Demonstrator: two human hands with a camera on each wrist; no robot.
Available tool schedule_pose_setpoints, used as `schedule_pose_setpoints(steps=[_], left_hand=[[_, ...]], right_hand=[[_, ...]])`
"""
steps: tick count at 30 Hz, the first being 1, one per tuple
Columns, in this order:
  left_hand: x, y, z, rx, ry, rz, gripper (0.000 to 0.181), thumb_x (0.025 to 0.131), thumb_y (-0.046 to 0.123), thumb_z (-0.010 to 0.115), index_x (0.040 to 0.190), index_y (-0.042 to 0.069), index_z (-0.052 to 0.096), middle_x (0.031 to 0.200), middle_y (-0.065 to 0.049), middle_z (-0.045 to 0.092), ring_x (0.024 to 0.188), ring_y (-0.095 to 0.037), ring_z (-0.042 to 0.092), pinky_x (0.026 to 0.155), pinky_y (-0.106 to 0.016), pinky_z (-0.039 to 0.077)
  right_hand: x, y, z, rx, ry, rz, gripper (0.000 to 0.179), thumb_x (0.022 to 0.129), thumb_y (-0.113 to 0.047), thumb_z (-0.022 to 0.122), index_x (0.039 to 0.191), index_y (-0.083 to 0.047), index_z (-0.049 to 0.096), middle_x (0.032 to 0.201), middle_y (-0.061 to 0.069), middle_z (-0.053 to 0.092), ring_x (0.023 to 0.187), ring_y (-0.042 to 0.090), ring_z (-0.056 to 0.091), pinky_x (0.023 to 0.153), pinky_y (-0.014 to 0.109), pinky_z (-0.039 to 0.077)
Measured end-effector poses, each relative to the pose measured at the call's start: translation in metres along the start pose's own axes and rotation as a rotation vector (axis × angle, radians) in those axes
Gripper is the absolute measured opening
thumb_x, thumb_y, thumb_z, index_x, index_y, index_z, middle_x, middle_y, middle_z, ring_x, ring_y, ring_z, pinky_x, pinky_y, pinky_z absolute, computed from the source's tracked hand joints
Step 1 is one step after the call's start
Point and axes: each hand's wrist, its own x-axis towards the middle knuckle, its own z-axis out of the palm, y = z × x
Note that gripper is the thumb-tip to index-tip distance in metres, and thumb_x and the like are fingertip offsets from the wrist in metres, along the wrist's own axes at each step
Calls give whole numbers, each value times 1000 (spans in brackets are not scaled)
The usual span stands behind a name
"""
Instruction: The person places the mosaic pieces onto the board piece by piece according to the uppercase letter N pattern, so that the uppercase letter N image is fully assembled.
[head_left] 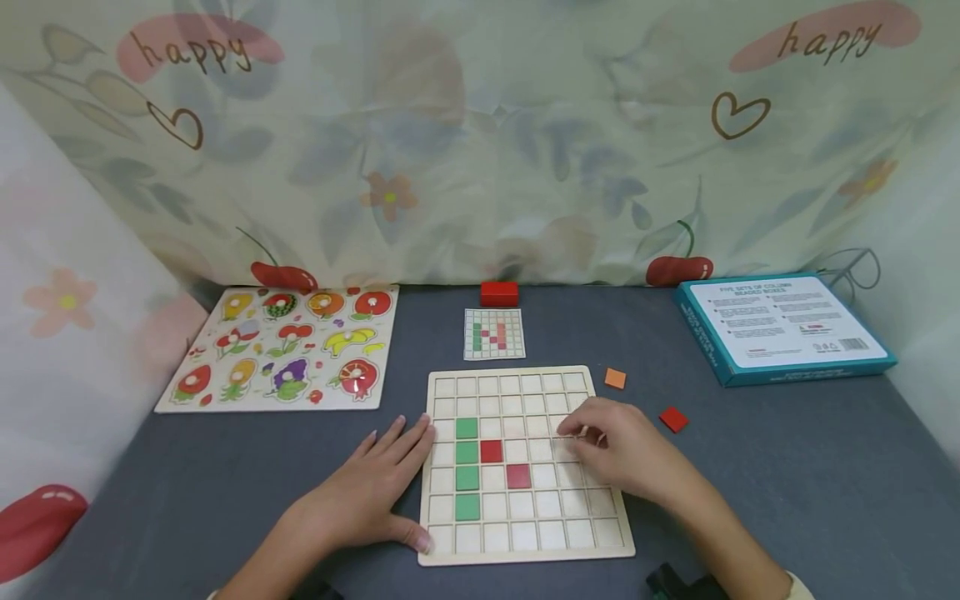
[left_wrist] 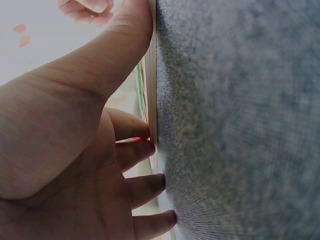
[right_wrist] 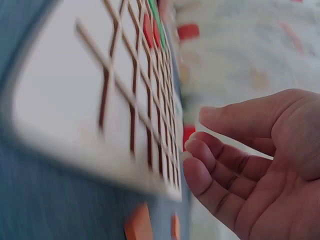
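A wooden grid board point(head_left: 527, 557) lies in front of me, with several green tiles point(head_left: 467, 478) in one column and two red tiles point(head_left: 517, 477) stepping down diagonally beside them. My left hand point(head_left: 375, 492) lies spread along the board's left side, its fingertips and thumb at the edge. Over the right half of the board is my right hand point(head_left: 626, 446), its fingers loosely bent. A gap shows between its thumb and fingertips point(right_wrist: 195, 172) in the right wrist view, and no tile appears between them. An orange tile point(head_left: 615, 378) and a red tile point(head_left: 673, 419) lie right of the board.
Behind the board lies a small pattern card point(head_left: 495, 334), with a red block point(head_left: 498, 293) beyond it. A fruit picture board point(head_left: 273, 400) is at the back left. The blue-edged box point(head_left: 787, 321) lies at the back right. A patterned curtain point(head_left: 495, 167) hangs behind the table.
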Motion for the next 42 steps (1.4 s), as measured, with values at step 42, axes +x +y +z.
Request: schedule_pose_setpoints(steps=[42], left_hand=[[0, 1, -2, -4, -11, -4, 127, 65, 76, 73, 161, 10, 21, 167, -6, 14, 151, -37, 6, 114, -66, 14]], right_hand=[[-23, 76, -44, -69, 54, 284, 12, 87, -6, 76, 95, -6, 66, 79, 0, 60, 67, 17, 52, 59, 32, 43]])
